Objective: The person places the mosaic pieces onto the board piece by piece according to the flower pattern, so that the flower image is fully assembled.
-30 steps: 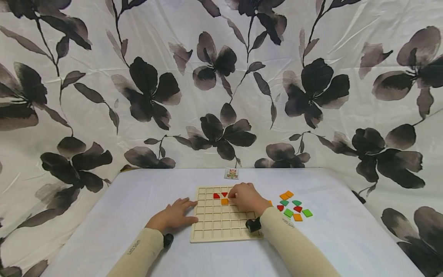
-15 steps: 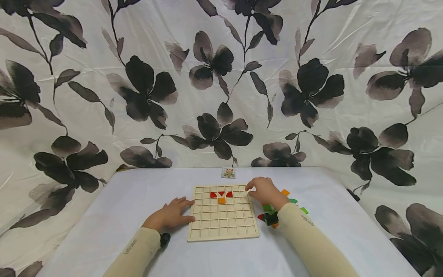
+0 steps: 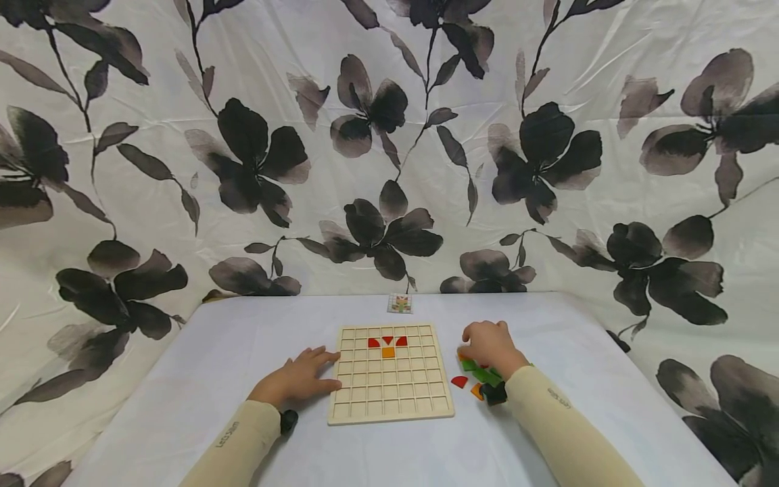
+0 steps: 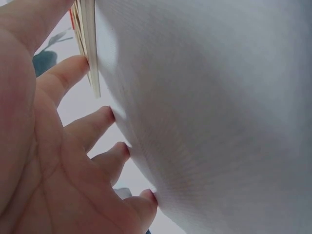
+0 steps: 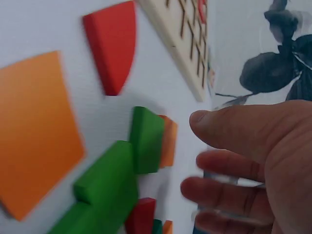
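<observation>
Right hand (image 3: 491, 346), thumb and fingers apart, hovers near colored tiles (image 3: 486, 376) right of a wooden board (image 3: 392, 390); left hand (image 3: 297, 379), fingers spread, touches the board's left edge.

The left forearm (image 3: 234, 443) and right forearm (image 3: 566, 429), both in pale long sleeves (image 3: 249, 423), reach forward and angle inward, with the hands well apart. The left hand (image 3: 297, 379) lies low, its fingers (image 4: 95, 126) spread and slightly bent, the thumb (image 3: 327, 386) set apart from them. On the right hand (image 3: 493, 345), the thumb stands clear of the loosely bent fingers, a gap between.
</observation>
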Tool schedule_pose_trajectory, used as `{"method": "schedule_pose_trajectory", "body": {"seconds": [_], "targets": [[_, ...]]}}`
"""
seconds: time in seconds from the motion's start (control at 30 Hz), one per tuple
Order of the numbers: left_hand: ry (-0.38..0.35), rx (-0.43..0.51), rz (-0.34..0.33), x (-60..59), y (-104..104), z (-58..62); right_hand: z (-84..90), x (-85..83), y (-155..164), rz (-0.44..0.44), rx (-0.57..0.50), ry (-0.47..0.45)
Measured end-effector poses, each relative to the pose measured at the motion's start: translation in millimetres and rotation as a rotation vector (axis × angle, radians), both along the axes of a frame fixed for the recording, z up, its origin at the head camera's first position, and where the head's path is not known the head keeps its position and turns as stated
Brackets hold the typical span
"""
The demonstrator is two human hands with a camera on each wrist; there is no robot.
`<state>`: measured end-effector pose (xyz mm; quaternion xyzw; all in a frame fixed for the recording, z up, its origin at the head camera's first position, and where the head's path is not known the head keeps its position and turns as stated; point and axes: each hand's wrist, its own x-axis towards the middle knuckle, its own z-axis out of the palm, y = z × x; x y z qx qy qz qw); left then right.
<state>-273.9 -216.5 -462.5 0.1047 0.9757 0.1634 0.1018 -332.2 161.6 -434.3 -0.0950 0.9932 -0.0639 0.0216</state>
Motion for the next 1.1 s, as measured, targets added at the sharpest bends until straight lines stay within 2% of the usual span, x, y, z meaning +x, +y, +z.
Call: {"method": "schedule_pose_trajectory", "body": {"seconds": [0.37,0.8,1.1], "targets": [[0.002,0.004,0.0,2.2,-0.8,0.4,-14.2,7.8,-10.2,-0.089,0.116,0.057],[0.001,0.016,-0.004,2.1,-2.1,0.8,-11.9,8.0,-21.9,-0.068,-0.005,0.039],[-0.013,0.006,0.016,3.7,0.1,2.8,-9.2,6.3,-38.6,0.014,-0.05,0.144]]}}
